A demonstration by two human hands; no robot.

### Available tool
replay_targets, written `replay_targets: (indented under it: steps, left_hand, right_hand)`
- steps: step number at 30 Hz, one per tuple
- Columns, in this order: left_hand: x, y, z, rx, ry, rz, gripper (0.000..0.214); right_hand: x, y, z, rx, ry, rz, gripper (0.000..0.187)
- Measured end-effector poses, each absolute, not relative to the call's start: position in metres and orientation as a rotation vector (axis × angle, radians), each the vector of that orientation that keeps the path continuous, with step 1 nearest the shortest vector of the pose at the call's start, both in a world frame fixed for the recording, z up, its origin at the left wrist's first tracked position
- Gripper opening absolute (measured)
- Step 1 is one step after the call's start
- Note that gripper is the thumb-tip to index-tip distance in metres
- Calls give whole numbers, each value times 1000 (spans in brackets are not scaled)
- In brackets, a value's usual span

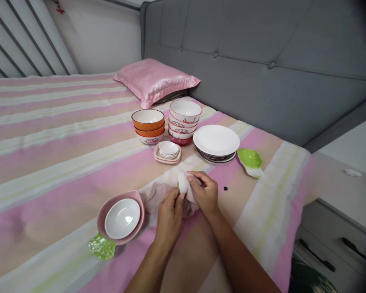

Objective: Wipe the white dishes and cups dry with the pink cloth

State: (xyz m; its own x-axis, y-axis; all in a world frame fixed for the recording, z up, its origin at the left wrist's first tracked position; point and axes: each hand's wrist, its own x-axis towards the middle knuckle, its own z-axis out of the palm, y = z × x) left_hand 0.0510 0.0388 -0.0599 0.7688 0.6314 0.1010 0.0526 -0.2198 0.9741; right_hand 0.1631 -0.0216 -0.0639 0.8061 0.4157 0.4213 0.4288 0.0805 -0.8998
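Both my hands meet over a pale beige cloth lying on the striped bed. My right hand is closed around a small white dish held on edge, with part of the cloth wrapped against it. My left hand pinches the cloth and touches the lower edge of the same dish. Just left of my hands sits a pink peach-shaped plate with a green leaf end, and a white bowl rests in it.
Farther back stand a stack of orange bowls, a stack of red-patterned white bowls, small white saucers on a pink square dish, a stack of white plates and a green leaf dish. A pink pillow lies by the grey headboard; a nightstand is at right.
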Motion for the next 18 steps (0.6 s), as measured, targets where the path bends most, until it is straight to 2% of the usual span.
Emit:
replay_targets:
  steps: [9,18]
  left_hand:
    - [54,41,-59,1494,494,601,21]
    - [53,42,-61,1452,514,628,21]
  right_hand:
    - [161,-21,-66,-1563,-609,46,17]
    - [159,-26,-59,-1550,-865,-5,10]
